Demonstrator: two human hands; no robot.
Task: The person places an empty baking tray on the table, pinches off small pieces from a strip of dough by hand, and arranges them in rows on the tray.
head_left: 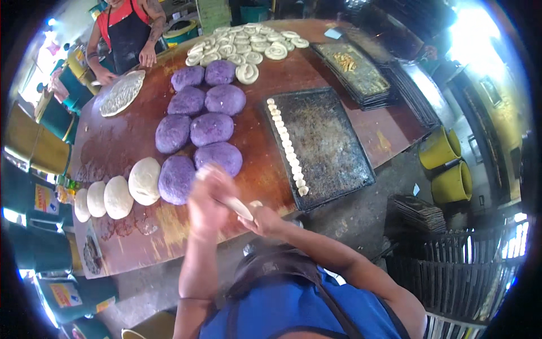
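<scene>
My left hand [210, 195] is smeared by motion above the wooden table near the purple dough mounds; its fingers are unclear, over one end of a pale dough strip [237, 207]. My right hand [265, 221] is closed on the strip's lower end. Just beyond my hands lie several purple dough mounds [175, 179], with several white ones [144, 181] in a row to the left. To the right, a dark baking tray [322, 144] bears a line of small pale dough pieces [285, 139] along its left side.
Coiled dough pieces [276, 51] cover the back of the table [384, 141]. Stacked trays [367, 87] sit at back right, yellow buckets [449, 181] beyond the right edge. A co-worker [124, 39] at back left handles a flattened dough sheet [121, 94]. Green bins [39, 243] stand at left.
</scene>
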